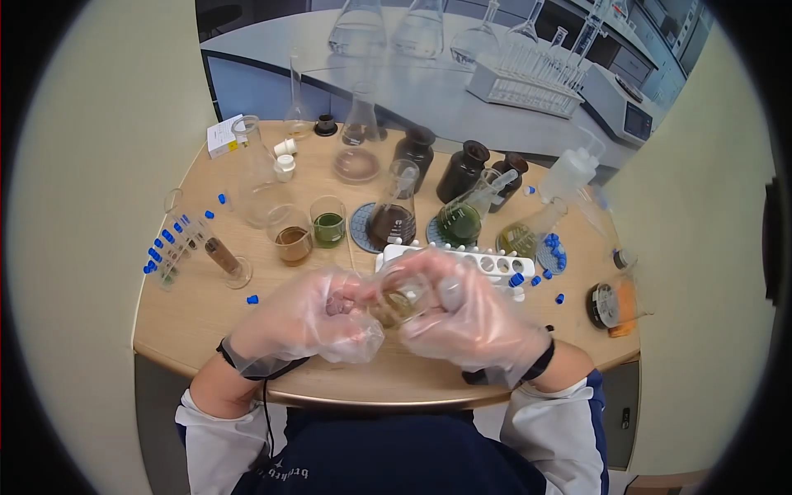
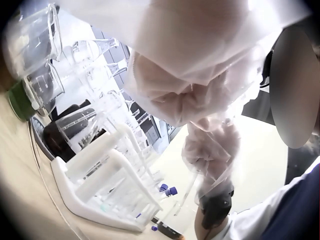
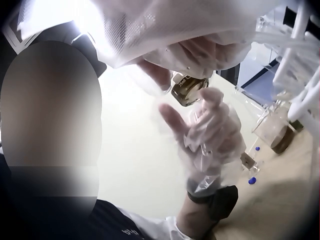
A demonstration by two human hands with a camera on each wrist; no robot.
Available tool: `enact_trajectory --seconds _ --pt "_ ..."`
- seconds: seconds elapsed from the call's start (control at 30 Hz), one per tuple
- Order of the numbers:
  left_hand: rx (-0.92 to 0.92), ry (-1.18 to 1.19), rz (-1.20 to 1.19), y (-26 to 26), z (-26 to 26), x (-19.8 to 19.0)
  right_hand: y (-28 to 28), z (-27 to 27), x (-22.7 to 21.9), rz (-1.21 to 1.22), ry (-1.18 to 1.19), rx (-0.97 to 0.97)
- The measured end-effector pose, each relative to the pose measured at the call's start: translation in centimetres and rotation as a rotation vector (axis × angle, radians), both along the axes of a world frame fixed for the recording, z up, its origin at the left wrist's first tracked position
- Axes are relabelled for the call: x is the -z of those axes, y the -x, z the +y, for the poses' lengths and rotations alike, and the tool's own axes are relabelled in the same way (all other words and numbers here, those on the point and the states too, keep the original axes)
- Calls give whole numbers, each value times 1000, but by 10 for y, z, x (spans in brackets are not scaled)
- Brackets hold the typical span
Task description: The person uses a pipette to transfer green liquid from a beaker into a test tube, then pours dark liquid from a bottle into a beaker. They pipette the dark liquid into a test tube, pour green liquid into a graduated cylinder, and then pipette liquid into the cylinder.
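Both hands wear clear plastic gloves and meet over the front of the table. My right hand [image 1: 470,318] grips a small glass beaker [image 3: 187,91] of yellow-brown liquid, its fingers curled round the wall. From the other side comes my left hand [image 1: 305,318], its fingertips right at the beaker. The right wrist view shows the left thumb [image 3: 172,117] spread apart from the fingers. Glove folds hide the beaker in the left wrist view. Just beyond the hands stands a white test tube rack [image 2: 100,200], holding tubes.
Behind the rack stand conical flasks of dark brown [image 1: 392,224], green [image 1: 459,223] and yellowish liquid [image 1: 518,239]. Brown beaker [image 1: 293,246] and green beaker [image 1: 329,229] sit left of them. Blue-capped tubes [image 1: 173,243] stand far left; dark bottles [image 1: 464,172] at the back. Blue caps lie scattered.
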State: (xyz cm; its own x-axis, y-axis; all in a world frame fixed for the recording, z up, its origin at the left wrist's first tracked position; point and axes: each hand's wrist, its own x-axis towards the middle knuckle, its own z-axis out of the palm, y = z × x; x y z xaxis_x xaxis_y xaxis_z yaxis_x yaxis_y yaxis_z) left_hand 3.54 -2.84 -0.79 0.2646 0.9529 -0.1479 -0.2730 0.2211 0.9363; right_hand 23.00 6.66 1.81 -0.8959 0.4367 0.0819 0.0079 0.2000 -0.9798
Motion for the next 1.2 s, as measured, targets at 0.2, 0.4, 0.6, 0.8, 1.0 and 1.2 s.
enact_trajectory --seconds 0.2,0.4,0.6,0.8,1.0,1.2 --pt "3 -45 -152 -3 7 19 6 -11 -3 -59 90 -30" --pt "14 -96 -164 -7 9 8 2 -22 -25 -112 -69 98" --pt "-49 -249 49 7 14 23 -61 2 -38 161 -222 616" --pt "-408 -404 212 11 16 22 -141 95 -16 102 -176 1200" --pt "-552 -221 82 8 17 9 -153 136 43 58 -66 1119" --pt "-497 -271 2 14 21 20 -168 165 78 194 28 909"
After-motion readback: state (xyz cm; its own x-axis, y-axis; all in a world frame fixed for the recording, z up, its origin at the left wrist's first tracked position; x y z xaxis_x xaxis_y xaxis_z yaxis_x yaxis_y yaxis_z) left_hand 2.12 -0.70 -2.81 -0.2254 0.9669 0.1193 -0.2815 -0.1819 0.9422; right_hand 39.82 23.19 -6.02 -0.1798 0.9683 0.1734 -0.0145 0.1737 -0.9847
